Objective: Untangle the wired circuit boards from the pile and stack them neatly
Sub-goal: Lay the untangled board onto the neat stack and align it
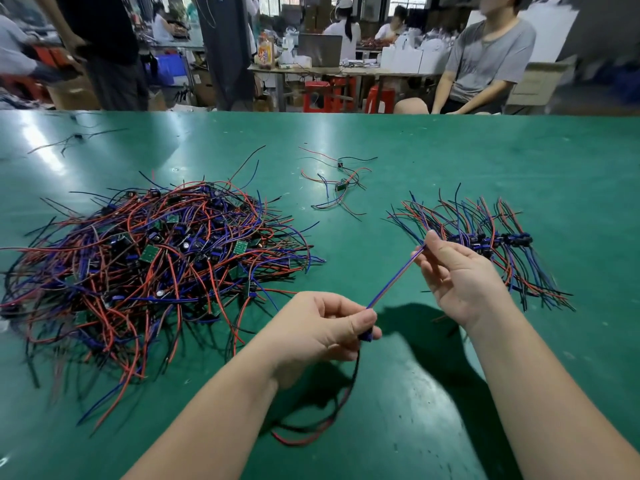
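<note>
**benchrat:** so where's the board that's being worked on?

**wire_nest:** One wired circuit board (365,336) is held up off the green table (415,161), close to the body. It's pinched between the thumb and curled fingers of the left hand (322,327), and only a blue bit of it can be seen. Its blue-and-red wire pair (394,279) is stretched taut, up and to the right. The far end is pinched by the fingertips of the right hand (460,275). The black and red leads (332,420) are seen drooping below onto the table.

**benchrat:** and what's the next move hinged on?

**wire_nest:** Probably the neat stack (485,240). It's laid just behind the right hand, with the boards lined up left to right and the wires fanned out fore and aft. So that hand is far nearer, and the held piece's long axis is slanted toward the stack. It'd likely need to be turned to match. The tangled pile (149,258) is found well off to the left. Two loose boards (341,185) are seen farther back, between pile and stack. Nothing is seen in the way, though the drooping leads could get dragged.
</note>
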`<action>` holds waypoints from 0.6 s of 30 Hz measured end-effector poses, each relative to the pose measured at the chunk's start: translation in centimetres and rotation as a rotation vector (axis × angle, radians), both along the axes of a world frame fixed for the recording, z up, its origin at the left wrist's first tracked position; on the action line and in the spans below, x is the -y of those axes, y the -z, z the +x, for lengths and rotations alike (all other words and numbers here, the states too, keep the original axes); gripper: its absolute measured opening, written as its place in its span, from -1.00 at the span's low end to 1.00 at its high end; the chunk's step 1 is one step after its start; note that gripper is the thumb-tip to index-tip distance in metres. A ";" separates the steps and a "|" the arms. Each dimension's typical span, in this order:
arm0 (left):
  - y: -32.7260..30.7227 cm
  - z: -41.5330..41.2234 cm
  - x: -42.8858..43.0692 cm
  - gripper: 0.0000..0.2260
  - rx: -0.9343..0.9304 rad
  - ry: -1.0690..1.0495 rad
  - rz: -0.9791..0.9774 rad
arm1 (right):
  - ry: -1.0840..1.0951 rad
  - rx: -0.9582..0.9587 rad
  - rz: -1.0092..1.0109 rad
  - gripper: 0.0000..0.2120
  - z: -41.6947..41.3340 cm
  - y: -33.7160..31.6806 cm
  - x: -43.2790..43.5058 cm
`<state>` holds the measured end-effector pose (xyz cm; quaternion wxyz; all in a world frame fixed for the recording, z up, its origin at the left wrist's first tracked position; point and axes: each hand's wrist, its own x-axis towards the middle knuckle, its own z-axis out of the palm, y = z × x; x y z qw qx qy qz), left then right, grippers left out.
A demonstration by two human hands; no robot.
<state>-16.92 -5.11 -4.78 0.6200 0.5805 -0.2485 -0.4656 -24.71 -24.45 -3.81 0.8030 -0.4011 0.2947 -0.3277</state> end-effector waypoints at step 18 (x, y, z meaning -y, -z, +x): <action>-0.8 0.1 0.8 -0.71 -0.380 -0.454 -0.261 | -0.408 0.128 -0.236 -0.79 1.5 1.7 -6.8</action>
